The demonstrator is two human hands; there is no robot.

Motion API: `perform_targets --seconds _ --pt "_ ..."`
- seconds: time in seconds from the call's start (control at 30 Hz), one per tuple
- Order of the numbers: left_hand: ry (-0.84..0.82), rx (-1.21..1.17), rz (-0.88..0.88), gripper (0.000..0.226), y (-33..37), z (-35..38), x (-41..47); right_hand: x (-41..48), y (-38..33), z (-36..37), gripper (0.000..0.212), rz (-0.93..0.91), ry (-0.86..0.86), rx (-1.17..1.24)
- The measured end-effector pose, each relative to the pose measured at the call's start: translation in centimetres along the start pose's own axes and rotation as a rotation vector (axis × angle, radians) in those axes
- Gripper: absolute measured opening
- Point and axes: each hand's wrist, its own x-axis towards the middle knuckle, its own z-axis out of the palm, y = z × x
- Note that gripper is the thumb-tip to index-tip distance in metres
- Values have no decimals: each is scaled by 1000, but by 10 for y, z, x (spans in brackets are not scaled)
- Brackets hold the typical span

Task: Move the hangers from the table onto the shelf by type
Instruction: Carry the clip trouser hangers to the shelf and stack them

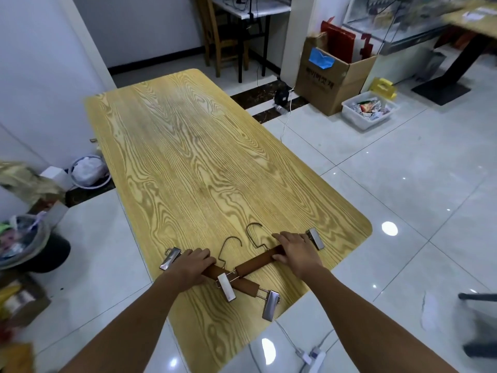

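While left hand, right hand grip hangers

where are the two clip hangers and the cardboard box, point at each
left clip hanger [215,271]: head view, on its wooden bar near the middle
right clip hanger [258,261]: head view, on its wooden bar
cardboard box [320,87]: head view, on its printed side wall

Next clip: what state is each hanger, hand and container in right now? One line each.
left hanger: lying on the table, crossing the right hanger, clips empty.
right hanger: lying on the table, clips empty.
left hand: gripping the left hanger's wooden bar.
right hand: gripping the right hanger's wooden bar.
cardboard box: top open, on the floor.
plastic bin: lidless, holding packets.
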Motion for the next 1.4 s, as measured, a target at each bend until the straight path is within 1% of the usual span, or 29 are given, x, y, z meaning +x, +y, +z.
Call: perform_targets --seconds 0.07,0.2,0.43,0.6,0.77,0.83,0.9,0.97,1.03,1.13,1.3,1.4 --pt "10 39 13 47 3 0 4 -1 4 1 63 -11 -26 -10" --pt "-7 101 9 48 8 2 11 -1 9 3 69 -22 -36 10" --pt "-10 146 19 45 8 0 12 5 16 6 72 -70 -37 -18" --pt "-29 147 23 47 8 -2 11 8 19 16 66 -164 -37 -181" --pt "-39 147 26 46 9 -5 11 8 17 24 45 -139 10 -241" --pt "-43 142 23 46 8 -6 10 8 18 26 46 -134 6 -280" --pt "-44 130 17 46 6 -7 10 8 22 30 49 -142 68 -275" --pt "-51 121 7 47 2 -8 8 6 23 29 46 -145 108 -260" --pt "-53 113 -7 47 -3 -9 5 4 22 23 40 -157 103 -256" --pt "-51 88 -41 47 -11 -18 -1 1 16 3 47 -119 67 -193" --pt "-10 -8 -141 45 -28 -36 -21 2 12 -26 61 -133 210 -160" --pt "5 -51 -201 47 -36 -51 -40 1 8 -47 78 -125 272 -148"
